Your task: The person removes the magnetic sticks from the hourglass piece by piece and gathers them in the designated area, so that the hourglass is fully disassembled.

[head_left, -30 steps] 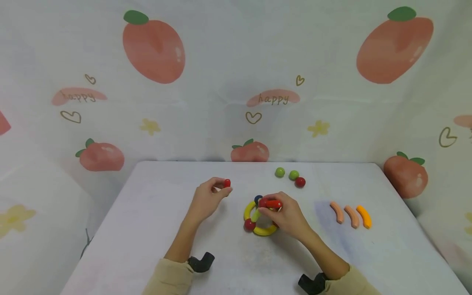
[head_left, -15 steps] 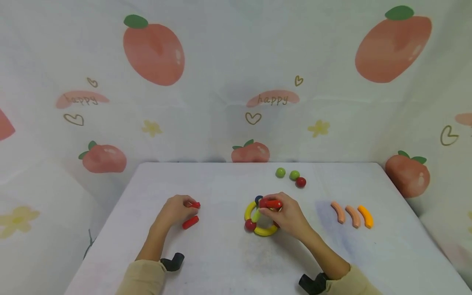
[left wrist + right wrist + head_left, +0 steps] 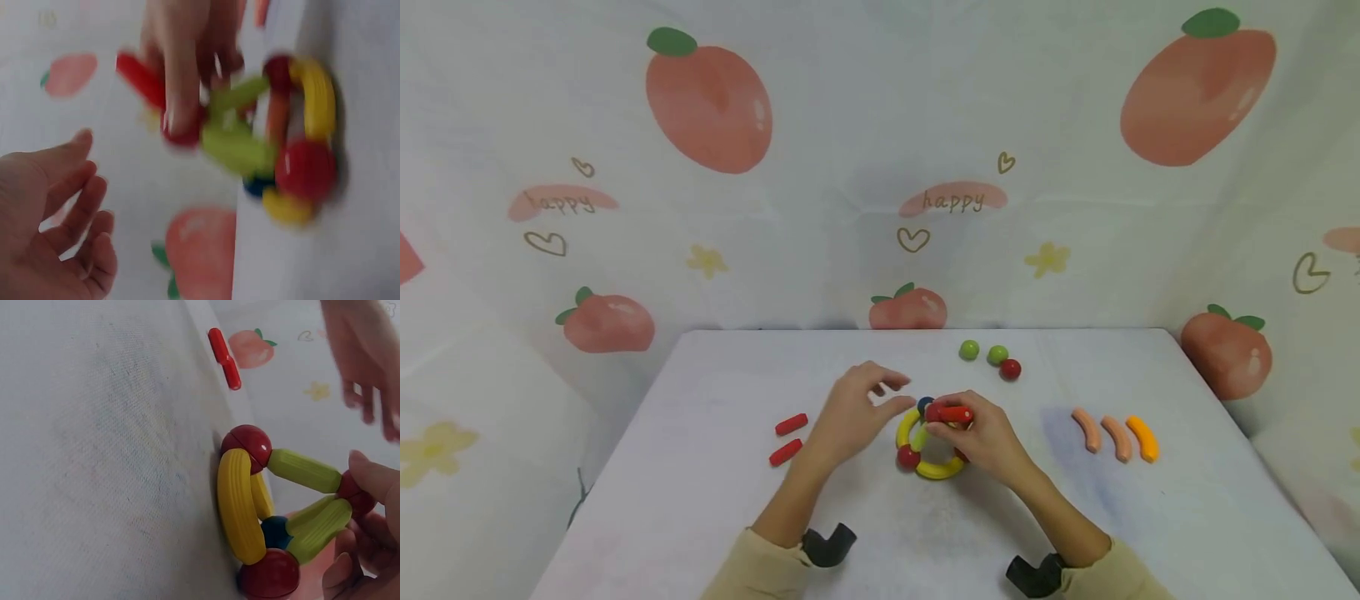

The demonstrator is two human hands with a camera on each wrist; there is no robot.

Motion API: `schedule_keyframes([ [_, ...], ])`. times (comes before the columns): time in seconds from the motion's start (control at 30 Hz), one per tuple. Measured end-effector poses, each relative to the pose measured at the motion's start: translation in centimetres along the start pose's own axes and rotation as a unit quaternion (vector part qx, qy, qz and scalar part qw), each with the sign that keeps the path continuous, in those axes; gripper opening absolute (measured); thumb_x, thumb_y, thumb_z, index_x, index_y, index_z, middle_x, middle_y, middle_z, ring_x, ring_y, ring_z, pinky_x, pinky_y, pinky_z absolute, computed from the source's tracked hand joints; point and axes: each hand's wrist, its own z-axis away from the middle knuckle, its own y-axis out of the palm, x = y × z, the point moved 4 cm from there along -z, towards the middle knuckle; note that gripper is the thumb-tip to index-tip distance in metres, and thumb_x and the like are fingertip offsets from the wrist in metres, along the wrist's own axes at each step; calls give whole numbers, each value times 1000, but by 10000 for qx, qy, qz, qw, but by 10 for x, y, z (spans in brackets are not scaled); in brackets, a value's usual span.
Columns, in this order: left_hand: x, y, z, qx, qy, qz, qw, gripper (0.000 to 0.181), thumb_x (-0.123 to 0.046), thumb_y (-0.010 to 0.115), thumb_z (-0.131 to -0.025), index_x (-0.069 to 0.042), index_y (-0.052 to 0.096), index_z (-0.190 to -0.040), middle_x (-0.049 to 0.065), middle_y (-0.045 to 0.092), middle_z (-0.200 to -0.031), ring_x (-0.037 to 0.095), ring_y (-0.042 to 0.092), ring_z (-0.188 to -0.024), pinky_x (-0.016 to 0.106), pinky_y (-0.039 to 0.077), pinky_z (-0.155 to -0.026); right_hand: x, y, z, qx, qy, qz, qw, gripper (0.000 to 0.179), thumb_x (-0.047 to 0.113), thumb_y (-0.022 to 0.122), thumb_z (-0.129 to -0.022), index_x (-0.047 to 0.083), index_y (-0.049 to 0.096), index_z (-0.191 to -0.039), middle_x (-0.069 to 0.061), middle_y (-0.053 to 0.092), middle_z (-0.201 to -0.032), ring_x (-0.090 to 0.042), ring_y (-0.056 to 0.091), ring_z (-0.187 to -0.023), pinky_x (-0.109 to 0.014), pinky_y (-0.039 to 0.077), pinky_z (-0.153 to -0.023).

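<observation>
Left of the ball-and-rod frame on the counter, the left hand hangs loosely spread, empty, while the right hand pinches its top ball, where a sideways tug might unseat the green rods.

Glossy plastic-looking red balls, matt cloth-textured tabletop

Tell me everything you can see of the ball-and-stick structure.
The ball-and-stick structure stands on the white table. Its base includes curved yellow rods and, at its corners, two red balls and a blue ball. Three light green rods slope up to a top red ball, from which a red rod sticks out. The pieces look like glossy plastic. The right hand pinches the top red ball; the left hand is apart from it.
</observation>
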Motion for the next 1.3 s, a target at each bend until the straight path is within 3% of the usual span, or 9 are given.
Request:
schedule_keyframes([
  [0.13, -34, 32, -10, 494, 626, 85, 9968, 36, -43, 78, -88, -23, 76, -118, -6, 70, -108, 12, 56, -100, 24, 49, -83, -2, 0, -1, -17, -182, 32, 9998, 35, 21, 79, -89, 13, 69, -122, -7, 71, -114, -20, 66, -94, -25, 60, -77],
  [0.33, -44, 48, -15, 849, 676, -26, 9941, 32, -44, 78, -87, -24, 78, -112, -9, 66, -100, 10, 50, -93, 22, 47, -77, -3, 0, -1, 32, 45, -15, 10000, 41, 13, 74, -92, 6, 63, -131, -11, 71, -122, -23, 65, -101, -35, 61, -88],
  [0.53, -28, 35, -13, 378, 375, 299, 9981, 21, -35, 72, -95, -24, 73, -112, -10, 69, -103, 10, 57, -92, 21, 52, -79, 0, 1, -1, 18, -350, 86, 9993, 34, 24, 81, -88, 15, 69, -117, -2, 67, -97, -15, 56, -79, -21, 52, -61],
  [0.67, -7, 27, -10, -121, -51, 687, 9976, 21, -31, 71, -96, -21, 72, -114, -7, 72, -105, 10, 65, -92, 22, 58, -83, -1, 2, -1, 21, -299, 187, 9994, 39, 31, 81, -87, 16, 69, -121, -1, 68, -102, -15, 55, -84, -20, 52, -64],
  [0.77, 11, 27, -6, -359, -472, 1206, 9909, 23, -33, 71, -95, -19, 73, -114, -6, 75, -103, 10, 68, -93, 23, 59, -87, 0, 2, -1, 3, -273, 245, 9993, 41, 31, 82, -86, 16, 69, -122, 0, 68, -104, -15, 56, -84, -19, 52, -65],
  [0.83, 23, 26, -3, -518, -830, 1697, 9806, 26, -35, 70, -96, -18, 73, -116, -4, 75, -103, 12, 70, -92, 23, 59, -86, 1, 2, -2, 32, -237, 257, 9994, 41, 32, 82, -86, 17, 69, -122, 1, 68, -103, -15, 56, -84, -20, 52, -66],
  [0.97, 42, 6, 3, -1125, -1359, 2561, 9504, 29, -33, 69, -97, -15, 71, -120, 3, 75, -109, 22, 75, -95, 23, 60, -87, 2, 3, -2, 135, -99, 244, 9996, 41, 33, 82, -86, 18, 69, -122, 2, 67, -104, -16, 56, -86, -20, 52, -67],
  [1.03, 52, -13, 10, -1399, -1508, 2620, 9429, 29, -31, 69, -97, -14, 70, -121, 7, 74, -113, 28, 75, -100, 25, 59, -90, 2, 2, -2, 169, -31, 229, 9996, 40, 33, 81, -87, 19, 68, -122, 2, 66, -104, -16, 56, -86, -20, 53, -66],
  [1.3, 118, -78, 60, -1282, -2444, 822, 9576, 35, -30, 67, -99, -14, 64, -130, 9, 68, -127, 27, 64, -116, 33, 58, -89, 1, 3, -2, 232, 20, 210, 9995, 41, 32, 80, -88, 17, 67, -124, 0, 67, -105, -16, 55, -87, -20, 53, -64],
])
